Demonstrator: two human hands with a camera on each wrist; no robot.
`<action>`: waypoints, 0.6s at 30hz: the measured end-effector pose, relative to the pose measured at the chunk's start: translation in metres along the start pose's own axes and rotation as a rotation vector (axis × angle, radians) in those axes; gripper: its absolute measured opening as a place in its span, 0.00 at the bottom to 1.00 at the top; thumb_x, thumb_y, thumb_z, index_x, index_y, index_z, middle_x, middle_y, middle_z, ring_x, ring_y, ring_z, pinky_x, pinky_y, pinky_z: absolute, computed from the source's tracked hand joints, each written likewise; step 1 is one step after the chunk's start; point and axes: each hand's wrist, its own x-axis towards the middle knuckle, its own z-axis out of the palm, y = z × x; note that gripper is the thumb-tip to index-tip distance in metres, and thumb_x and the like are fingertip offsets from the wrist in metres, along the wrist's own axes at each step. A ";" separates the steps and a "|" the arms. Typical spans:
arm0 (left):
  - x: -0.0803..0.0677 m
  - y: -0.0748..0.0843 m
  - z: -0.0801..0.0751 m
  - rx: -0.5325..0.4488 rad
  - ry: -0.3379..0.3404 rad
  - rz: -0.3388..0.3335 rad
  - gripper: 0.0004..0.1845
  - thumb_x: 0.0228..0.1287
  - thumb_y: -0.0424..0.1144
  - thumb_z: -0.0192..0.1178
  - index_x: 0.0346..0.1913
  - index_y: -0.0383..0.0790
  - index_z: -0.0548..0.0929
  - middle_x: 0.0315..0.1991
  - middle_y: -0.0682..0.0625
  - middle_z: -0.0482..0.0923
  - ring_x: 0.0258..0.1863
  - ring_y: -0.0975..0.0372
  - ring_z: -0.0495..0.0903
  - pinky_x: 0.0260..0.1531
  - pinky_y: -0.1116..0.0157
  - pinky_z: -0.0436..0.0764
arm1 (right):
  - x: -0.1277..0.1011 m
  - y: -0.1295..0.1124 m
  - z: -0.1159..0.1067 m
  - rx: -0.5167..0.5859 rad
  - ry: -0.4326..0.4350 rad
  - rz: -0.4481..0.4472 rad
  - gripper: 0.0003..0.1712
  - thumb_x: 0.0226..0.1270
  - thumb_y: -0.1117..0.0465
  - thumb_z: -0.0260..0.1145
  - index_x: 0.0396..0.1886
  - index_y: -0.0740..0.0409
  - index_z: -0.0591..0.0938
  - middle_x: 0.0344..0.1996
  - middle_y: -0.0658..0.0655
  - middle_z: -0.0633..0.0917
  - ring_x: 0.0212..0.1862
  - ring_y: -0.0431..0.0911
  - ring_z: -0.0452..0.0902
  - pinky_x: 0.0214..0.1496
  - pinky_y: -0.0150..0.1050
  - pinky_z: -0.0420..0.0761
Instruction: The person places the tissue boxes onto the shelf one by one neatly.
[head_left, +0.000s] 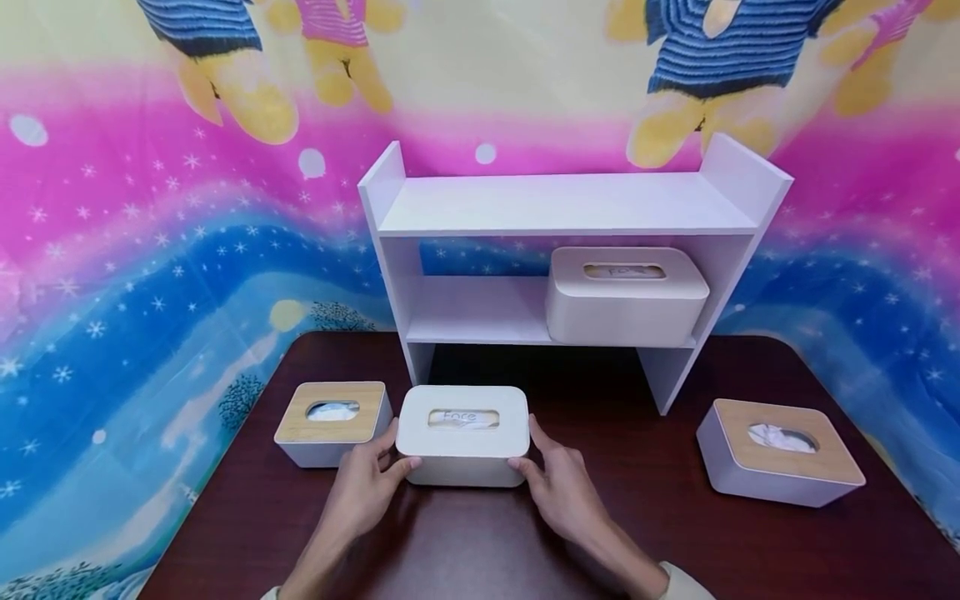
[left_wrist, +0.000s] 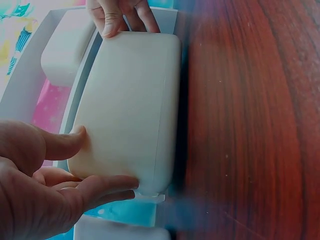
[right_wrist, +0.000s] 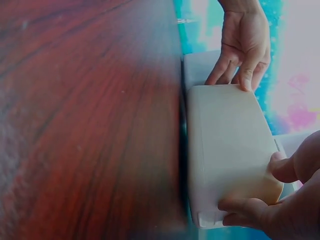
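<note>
A cream tissue box (head_left: 463,472) with an oval slot in its lid is between my two hands at the middle of the table. My left hand (head_left: 365,479) grips its left end, thumb on the front face and fingers along the side. The right hand (head_left: 562,483) holds the opposite end the same way. In the left wrist view the smooth front of the tissue box (left_wrist: 127,105) shows, with the other hand at its far end. From the right wrist view, the thumb presses near the lid edge of the tissue box (right_wrist: 230,140).
Behind stands a white two-tier shelf (head_left: 480,308) with another cream tissue box (head_left: 626,321) at the right of its lower board. Wood-lidded tissue boxes stand left (head_left: 330,454) and right (head_left: 780,479) on the dark red-brown table (head_left: 480,550). A printed cloth (head_left: 187,275) hangs behind.
</note>
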 end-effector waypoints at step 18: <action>-0.004 0.032 -0.007 -0.035 0.064 0.042 0.34 0.72 0.34 0.71 0.77 0.33 0.71 0.76 0.36 0.71 0.68 0.50 0.79 0.57 0.58 0.86 | -0.001 -0.014 -0.032 0.040 0.057 -0.016 0.42 0.73 0.54 0.74 0.81 0.59 0.69 0.11 0.42 0.64 0.13 0.34 0.57 0.22 0.32 0.69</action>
